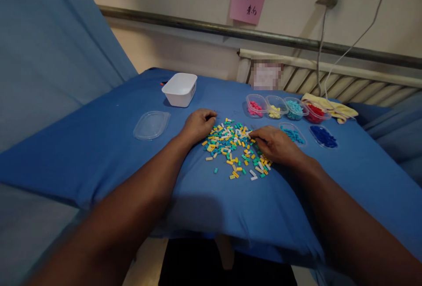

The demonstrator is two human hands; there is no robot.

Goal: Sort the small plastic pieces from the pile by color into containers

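Note:
A loose pile of small plastic bricks (pixel 231 138) in yellow, white, green and teal lies spread on the blue cloth. My left hand (pixel 198 126) rests at the pile's upper left edge, its fingers curled together; whether anything is inside them is hidden. On the other side, my right hand (pixel 276 144) reaches in from the right with thumb and forefinger pinched at the pile's edge. A white piece shows by those fingertips, but I cannot tell if it is gripped. Several stray bricks lie nearer to me, below the pile.
Clear tubs hold pink pieces (pixel 254 108), pale yellow pieces (pixel 274 111), turquoise pieces (pixel 294 109) and red pieces (pixel 315 113). Closer are teal pieces (pixel 292 135) and dark blue pieces (pixel 323 136). A white tub (pixel 180 90), clear lid (pixel 151 125) and yellow cloth (pixel 332 106) also lie here.

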